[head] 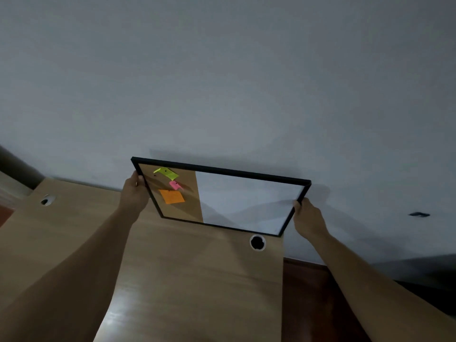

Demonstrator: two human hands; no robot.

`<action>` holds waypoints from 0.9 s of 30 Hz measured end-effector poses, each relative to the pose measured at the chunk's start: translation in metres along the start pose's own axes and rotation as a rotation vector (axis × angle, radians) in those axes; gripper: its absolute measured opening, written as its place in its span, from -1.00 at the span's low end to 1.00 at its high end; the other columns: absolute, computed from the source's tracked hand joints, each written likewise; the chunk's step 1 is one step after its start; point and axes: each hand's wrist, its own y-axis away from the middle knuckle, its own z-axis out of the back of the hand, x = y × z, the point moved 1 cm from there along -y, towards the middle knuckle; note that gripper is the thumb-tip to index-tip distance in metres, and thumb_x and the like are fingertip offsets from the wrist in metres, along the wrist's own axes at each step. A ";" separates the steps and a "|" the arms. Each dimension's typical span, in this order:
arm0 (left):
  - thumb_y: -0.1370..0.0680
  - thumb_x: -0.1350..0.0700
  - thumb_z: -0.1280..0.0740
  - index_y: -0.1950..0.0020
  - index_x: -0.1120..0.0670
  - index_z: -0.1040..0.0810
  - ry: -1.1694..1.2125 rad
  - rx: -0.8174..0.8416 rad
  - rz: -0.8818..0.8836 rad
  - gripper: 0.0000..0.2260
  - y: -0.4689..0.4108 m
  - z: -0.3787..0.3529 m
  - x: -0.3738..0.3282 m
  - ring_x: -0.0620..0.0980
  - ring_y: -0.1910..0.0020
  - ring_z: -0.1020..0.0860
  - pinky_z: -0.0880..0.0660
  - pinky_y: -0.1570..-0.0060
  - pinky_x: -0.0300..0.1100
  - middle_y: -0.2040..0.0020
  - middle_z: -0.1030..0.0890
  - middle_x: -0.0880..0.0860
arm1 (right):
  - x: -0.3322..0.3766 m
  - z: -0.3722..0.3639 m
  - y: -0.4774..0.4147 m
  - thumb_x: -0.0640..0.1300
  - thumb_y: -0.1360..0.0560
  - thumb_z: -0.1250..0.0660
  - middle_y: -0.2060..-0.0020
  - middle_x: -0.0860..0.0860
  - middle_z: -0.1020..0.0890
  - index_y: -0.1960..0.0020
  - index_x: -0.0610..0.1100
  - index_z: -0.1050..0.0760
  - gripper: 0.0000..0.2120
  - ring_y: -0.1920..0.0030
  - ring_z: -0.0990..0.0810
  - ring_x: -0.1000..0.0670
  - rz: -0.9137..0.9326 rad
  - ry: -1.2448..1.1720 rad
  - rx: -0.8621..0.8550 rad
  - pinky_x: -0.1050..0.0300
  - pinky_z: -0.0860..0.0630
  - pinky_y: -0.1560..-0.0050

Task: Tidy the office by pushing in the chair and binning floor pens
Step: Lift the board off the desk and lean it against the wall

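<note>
Bare forearms reach forward over wooden desk. Left hand curled around left frame edge of notice board, right hand clamped on right edge — board held tilted against grey wall. Cork side carries yellow, pink, orange notes; rest white. Cable hole just below board. Chair, pens — not visible.

In front of me a pale wood tabletop with two round cable holes, one near its right edge and one far left, meets a plain grey-white wall under dim light, with dark reddish floor to the tabletop's right.
</note>
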 end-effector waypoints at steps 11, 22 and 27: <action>-0.71 0.26 -0.12 -0.45 -0.28 -0.53 0.063 0.039 0.012 -0.49 0.060 0.021 -0.006 0.07 -0.25 -0.52 -0.45 -0.21 -0.03 -0.38 -0.53 -0.03 | -0.017 0.031 0.077 0.00 -0.76 -0.07 0.26 -0.11 -0.56 -0.02 -0.22 -0.48 -0.64 0.35 -0.51 -0.04 0.012 -0.084 -0.192 0.13 -0.30 0.45; -0.70 0.13 -0.24 -0.49 -0.18 -0.59 0.110 0.219 -0.098 -0.59 0.123 -0.004 -0.037 0.03 -0.41 -0.57 -0.46 -0.39 0.04 -0.44 -0.63 -0.01 | -0.094 0.095 0.172 0.04 -0.76 -0.05 0.24 -0.08 -0.57 0.01 -0.18 -0.49 -0.61 0.31 -0.54 -0.08 -0.123 -0.011 -0.388 0.09 -0.36 0.42; -0.65 0.13 -0.26 -0.38 -0.18 -0.67 0.110 0.319 -0.132 -0.62 0.154 -0.044 -0.056 0.11 -0.38 -0.63 -0.50 -0.25 0.06 -0.23 -0.68 0.05 | -0.144 0.138 0.212 0.00 -0.75 -0.07 0.13 -0.15 -0.62 0.02 -0.18 -0.49 -0.65 0.25 -0.55 -0.13 -0.185 0.019 -0.480 -0.02 -0.50 0.23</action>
